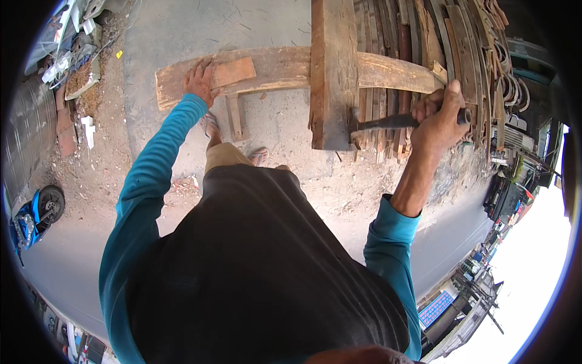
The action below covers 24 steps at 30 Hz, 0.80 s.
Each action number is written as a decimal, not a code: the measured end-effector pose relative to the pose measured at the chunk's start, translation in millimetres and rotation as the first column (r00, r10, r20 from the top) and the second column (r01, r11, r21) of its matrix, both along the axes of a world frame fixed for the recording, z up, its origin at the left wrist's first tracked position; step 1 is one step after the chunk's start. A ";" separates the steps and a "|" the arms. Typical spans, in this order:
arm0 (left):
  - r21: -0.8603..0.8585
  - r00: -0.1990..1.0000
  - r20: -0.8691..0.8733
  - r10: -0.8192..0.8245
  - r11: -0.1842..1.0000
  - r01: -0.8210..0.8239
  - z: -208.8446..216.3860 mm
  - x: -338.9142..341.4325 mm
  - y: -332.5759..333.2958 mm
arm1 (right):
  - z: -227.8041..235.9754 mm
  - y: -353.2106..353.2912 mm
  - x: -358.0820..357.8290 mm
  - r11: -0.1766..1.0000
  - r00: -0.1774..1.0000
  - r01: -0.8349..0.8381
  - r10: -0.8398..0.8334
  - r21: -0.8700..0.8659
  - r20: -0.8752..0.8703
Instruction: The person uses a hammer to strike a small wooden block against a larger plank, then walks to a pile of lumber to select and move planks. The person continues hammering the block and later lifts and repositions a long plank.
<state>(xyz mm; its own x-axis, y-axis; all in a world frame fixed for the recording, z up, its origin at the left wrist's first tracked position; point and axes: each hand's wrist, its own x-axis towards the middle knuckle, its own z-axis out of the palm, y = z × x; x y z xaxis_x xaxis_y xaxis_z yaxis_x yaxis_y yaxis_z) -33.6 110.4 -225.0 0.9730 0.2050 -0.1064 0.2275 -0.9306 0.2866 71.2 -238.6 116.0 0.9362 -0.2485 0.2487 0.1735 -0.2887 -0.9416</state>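
A long weathered plank (273, 70) lies crosswise like a low bench in front of me. My left hand (199, 82) rests flat on its left end, beside a small wooden block (233, 71) lying on it. A thick brown beam (332, 73) lies across the plank, its near end toward me. My right hand (439, 118) grips the black handle of a hammer (388, 122). The hammer's head meets the right side of the beam's near end.
A stack of several old boards (424, 42) lies behind the beam at the right. Rubble and scraps line the concrete's left edge (79, 79). A blue motorbike (33, 215) stands at far left. My feet in sandals (257, 156) stand on dusty ground under the plank.
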 end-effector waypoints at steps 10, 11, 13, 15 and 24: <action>0.004 0.999 -0.038 0.026 1.000 -0.026 -2.2 -8.1 3.8 | -16.2 -25.5 -99.6 0.985 0.927 -0.166 0.140 0.045 0.348; 0.031 0.999 -0.040 0.022 0.999 -0.021 3.2 -2.9 5.0 | -17.2 -25.2 -85.8 0.983 0.924 -0.184 0.170 0.009 0.343; 0.035 0.999 0.031 0.009 0.999 -0.010 -6.8 16.0 21.0 | -6.7 -20.9 -4.8 0.992 0.995 -0.093 0.095 -0.084 0.026; -0.018 0.999 -0.042 -0.002 1.000 0.001 -23.7 -38.5 -15.6 | 0.8 19.7 21.9 0.993 0.994 -0.079 0.072 -0.092 -0.083; 0.041 0.997 -0.042 0.069 0.997 -0.067 -11.4 -8.6 6.2 | -16.2 -38.1 -83.9 0.971 0.940 -0.186 0.131 0.150 0.317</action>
<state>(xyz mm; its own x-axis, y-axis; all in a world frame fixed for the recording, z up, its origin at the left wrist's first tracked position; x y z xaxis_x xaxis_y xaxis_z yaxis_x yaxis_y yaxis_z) -42.2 116.6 -236.4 0.9512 0.2758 -0.1387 0.3023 -0.9229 0.2386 -12.7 -276.7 99.9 0.8542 -0.1686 0.4919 0.4875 -0.0692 -0.8704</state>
